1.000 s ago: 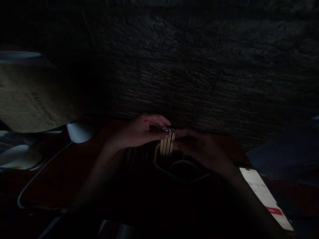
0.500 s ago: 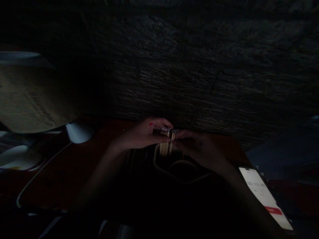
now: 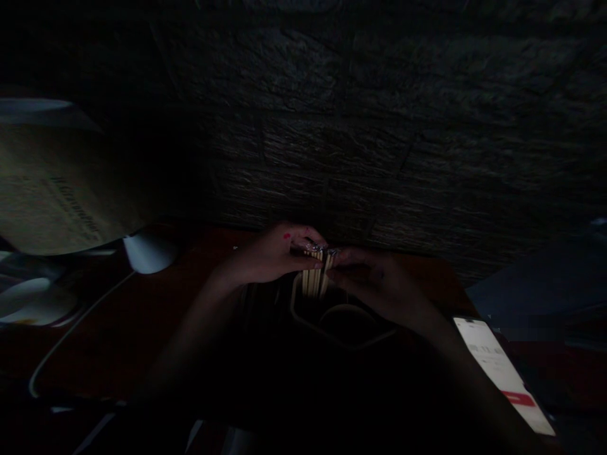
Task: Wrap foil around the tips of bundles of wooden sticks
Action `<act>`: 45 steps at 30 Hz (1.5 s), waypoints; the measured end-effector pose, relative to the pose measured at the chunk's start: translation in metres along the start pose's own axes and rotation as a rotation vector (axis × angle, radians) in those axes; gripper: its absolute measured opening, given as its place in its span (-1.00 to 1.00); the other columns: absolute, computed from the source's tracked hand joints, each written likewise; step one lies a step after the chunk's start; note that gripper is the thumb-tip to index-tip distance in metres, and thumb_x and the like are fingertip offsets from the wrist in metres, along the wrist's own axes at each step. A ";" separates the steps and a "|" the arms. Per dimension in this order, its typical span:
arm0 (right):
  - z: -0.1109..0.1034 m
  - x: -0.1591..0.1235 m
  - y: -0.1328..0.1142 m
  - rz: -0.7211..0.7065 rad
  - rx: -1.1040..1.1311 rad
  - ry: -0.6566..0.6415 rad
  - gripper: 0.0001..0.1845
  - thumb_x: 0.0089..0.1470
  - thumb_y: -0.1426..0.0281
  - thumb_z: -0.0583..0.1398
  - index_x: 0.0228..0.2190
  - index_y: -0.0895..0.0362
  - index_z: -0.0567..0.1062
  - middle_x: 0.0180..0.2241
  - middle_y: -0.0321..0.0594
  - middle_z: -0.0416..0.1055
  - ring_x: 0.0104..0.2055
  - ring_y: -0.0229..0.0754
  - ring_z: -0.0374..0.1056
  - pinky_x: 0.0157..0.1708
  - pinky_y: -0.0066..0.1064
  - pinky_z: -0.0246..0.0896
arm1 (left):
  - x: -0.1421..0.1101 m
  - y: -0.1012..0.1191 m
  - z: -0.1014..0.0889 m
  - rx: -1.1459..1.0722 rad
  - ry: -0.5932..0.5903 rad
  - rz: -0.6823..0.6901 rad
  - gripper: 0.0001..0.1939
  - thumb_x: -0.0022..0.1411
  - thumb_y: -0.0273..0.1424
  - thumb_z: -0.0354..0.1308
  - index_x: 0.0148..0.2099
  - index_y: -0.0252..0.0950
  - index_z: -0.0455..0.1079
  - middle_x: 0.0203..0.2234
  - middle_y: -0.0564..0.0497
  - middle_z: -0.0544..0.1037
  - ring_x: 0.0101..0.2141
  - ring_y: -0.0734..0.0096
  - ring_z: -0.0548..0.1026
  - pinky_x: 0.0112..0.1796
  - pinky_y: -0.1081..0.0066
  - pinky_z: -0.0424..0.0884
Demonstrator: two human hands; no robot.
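Left hand [image 3: 277,256]: pinched pale sticks [image 3: 311,283]
Right hand [image 3: 379,278]: pinched a thinner bunch [image 3: 325,279] alongside
Phone [image 3: 497,370]: glowed, right of both

Sticks [image 3: 311,282] are showing pale tan in narrow parallel stripes, shiny material [image 3: 317,247] at their tops glinting silver. Left grip [image 3: 271,256] is carrying a bright red spot. Angular container rim [image 3: 313,325] is reading dull tan around near-black. Surface [image 3: 118,335] is looking dark reddish brown. Wall [image 3: 303,145] is running dark grey, brick pattern, fine wavy streaks. Printed object [image 3: 33,202] is showing brown, dark lettering. Cone [image 3: 148,254] and cable [image 3: 78,322] are showing whitish. Phone screen [image 3: 496,363] is glowing off-white, red bar [image 3: 518,399].
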State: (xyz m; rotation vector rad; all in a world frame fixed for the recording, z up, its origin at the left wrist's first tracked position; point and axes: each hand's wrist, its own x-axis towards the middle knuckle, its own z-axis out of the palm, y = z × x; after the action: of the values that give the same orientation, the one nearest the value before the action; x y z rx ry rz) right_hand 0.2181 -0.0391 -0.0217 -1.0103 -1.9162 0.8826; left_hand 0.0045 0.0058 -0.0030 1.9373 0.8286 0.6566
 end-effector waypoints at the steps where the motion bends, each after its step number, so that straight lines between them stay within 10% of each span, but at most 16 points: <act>1: 0.001 0.000 0.001 -0.002 -0.009 0.003 -0.93 0.11 0.42 0.26 -0.34 0.06 0.58 -0.28 -0.28 0.60 -0.21 -0.20 0.53 -0.13 -0.33 0.44 | 0.000 0.000 0.000 -0.006 -0.004 -0.004 -0.77 0.18 -0.46 0.27 -0.09 -0.37 0.46 -0.20 -0.06 0.65 -0.18 0.38 0.61 -0.17 0.40 0.49; 45: 0.006 0.002 0.014 0.022 0.003 -0.039 -0.83 0.09 0.44 0.28 -0.23 0.03 0.53 -0.23 -0.29 0.59 -0.17 -0.20 0.52 -0.08 -0.27 0.42 | -0.003 0.000 -0.006 0.014 -0.029 0.005 -0.74 0.16 -0.49 0.26 -0.07 -0.35 0.45 -0.22 -0.02 0.64 -0.19 0.42 0.59 -0.23 0.47 0.45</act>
State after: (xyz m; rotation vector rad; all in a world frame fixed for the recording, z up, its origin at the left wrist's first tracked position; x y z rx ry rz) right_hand 0.2166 -0.0326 -0.0362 -1.0213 -1.9386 0.9235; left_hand -0.0016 0.0063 -0.0007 1.9571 0.8125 0.6253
